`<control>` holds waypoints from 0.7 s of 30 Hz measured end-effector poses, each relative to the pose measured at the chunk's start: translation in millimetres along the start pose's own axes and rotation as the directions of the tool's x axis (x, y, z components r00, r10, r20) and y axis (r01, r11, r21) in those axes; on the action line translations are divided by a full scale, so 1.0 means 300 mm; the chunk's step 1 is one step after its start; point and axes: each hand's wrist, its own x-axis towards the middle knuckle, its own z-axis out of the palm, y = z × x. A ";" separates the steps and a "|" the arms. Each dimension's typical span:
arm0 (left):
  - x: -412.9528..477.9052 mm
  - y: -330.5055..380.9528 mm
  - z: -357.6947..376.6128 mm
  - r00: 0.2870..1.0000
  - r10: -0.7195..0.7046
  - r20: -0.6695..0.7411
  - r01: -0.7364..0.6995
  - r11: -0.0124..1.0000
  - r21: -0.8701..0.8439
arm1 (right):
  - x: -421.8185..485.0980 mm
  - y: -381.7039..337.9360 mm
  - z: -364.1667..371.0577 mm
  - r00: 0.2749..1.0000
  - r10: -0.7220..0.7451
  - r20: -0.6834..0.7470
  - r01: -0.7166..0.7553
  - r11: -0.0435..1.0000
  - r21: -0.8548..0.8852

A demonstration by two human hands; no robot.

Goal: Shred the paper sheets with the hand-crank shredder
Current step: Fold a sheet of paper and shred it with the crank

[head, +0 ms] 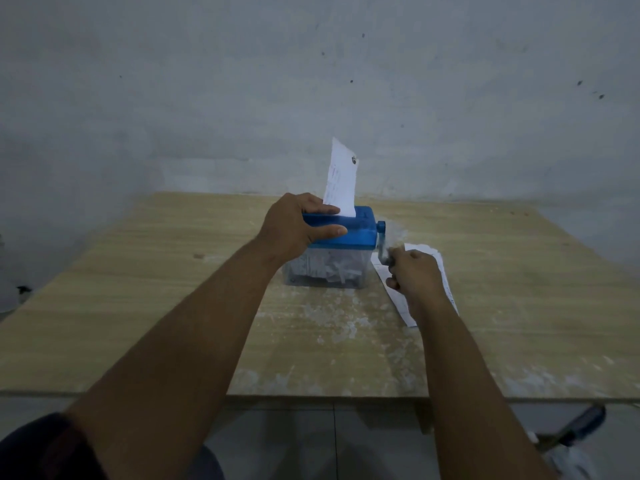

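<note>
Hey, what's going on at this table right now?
A person is working a small blue hand-crank shredder on a wooden table. The left hand grips the shredder's top to steady it, and the right hand holds the crank on its right side. One sheet stands upright in the slot, partly fed in. The clear bin underneath holds shreds, and more paper lies on the table beneath the right hand.

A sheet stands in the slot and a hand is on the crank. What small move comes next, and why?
Probably turn the crank with the right hand: most of the sheet stands above the shredder, which the left hand grips steady.
</note>
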 end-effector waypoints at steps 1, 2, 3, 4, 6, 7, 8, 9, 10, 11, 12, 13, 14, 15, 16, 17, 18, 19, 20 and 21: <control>0.000 0.001 0.002 1.000 0.008 0.000 -0.008 1.000 0.006 | -0.008 -0.015 -0.002 1.000 -0.006 0.006 0.006 0.999 0.040; -0.001 0.002 0.002 1.000 0.012 0.000 -0.012 1.000 0.014 | -0.012 -0.038 -0.003 1.000 -0.021 0.007 0.020 0.996 0.083; -0.001 0.003 0.001 1.000 0.014 0.000 -0.014 1.000 0.021 | -0.013 -0.068 -0.004 0.999 -0.040 0.003 0.039 0.992 0.121; -0.001 0.003 0.000 1.000 0.016 0.003 -0.016 1.000 0.026 | -0.010 -0.103 -0.005 0.998 -0.058 0.000 0.057 0.987 0.149; -0.001 0.000 -0.002 0.999 0.033 0.007 -0.033 0.999 0.033 | -0.002 -0.172 -0.010 0.998 -0.068 0.018 0.064 0.983 0.173; 0.000 -0.001 -0.003 0.999 0.044 0.000 -0.044 0.998 0.033 | 0.004 -0.200 -0.012 0.997 -0.067 0.039 0.059 0.984 0.171; 0.001 -0.002 -0.001 0.999 0.048 -0.007 -0.048 0.998 0.032 | 0.006 -0.221 -0.016 0.996 -0.066 0.066 0.055 0.986 0.158; 0.003 -0.003 0.000 0.999 0.048 -0.009 -0.047 0.998 0.033 | 0.011 -0.232 -0.022 0.994 -0.068 0.091 0.055 0.989 0.137; 0.005 -0.005 0.000 0.999 0.046 -0.006 -0.045 0.998 0.040 | 0.014 -0.240 -0.027 0.990 -0.075 0.117 0.061 0.992 0.113; 0.008 -0.005 0.001 0.999 0.045 -0.004 -0.045 0.998 0.051 | 0.017 -0.247 -0.034 0.985 -0.093 0.143 0.081 0.993 0.086; 0.009 -0.006 0.002 0.999 0.042 -0.001 -0.041 0.997 0.058 | 0.024 -0.250 -0.037 0.979 -0.114 0.166 0.105 0.992 0.062; 0.011 -0.007 0.002 0.999 0.033 0.004 -0.033 0.998 0.058 | 0.033 -0.256 -0.039 0.974 -0.135 0.180 0.128 0.991 0.048; 0.014 -0.007 0.000 1.000 0.024 0.012 -0.025 0.998 0.056 | 0.044 -0.264 -0.037 0.970 -0.159 0.186 0.154 0.987 0.044; 0.015 -0.007 -0.004 1.000 0.020 0.023 -0.021 0.998 0.053 | 0.056 -0.274 -0.029 0.966 -0.182 0.185 0.176 0.983 0.049; 0.014 -0.005 -0.006 0.999 0.018 0.036 -0.020 0.999 0.049 | 0.070 -0.284 -0.016 0.964 -0.197 0.177 0.191 0.980 0.053; 0.014 -0.001 -0.009 0.999 0.018 0.047 -0.020 0.999 0.044 | 0.086 -0.296 0.000 0.965 -0.201 0.168 0.194 0.979 0.058; 0.013 0.002 -0.011 0.998 0.018 0.054 -0.020 0.999 0.040 | 0.102 -0.305 0.014 0.968 -0.192 0.164 0.184 0.981 0.065; 0.012 0.005 -0.012 0.998 0.016 0.055 -0.018 0.999 0.036 | 0.118 -0.311 0.026 0.968 -0.186 0.166 0.176 0.981 0.077; 0.013 0.006 -0.014 0.998 0.016 0.054 -0.018 0.999 0.036 | 0.140 -0.314 0.038 0.969 -0.177 0.171 0.167 0.983 0.072; 0.014 0.007 -0.013 0.998 0.018 0.052 -0.020 0.999 0.038 | 0.168 -0.312 0.047 0.971 -0.169 0.171 0.163 0.985 0.052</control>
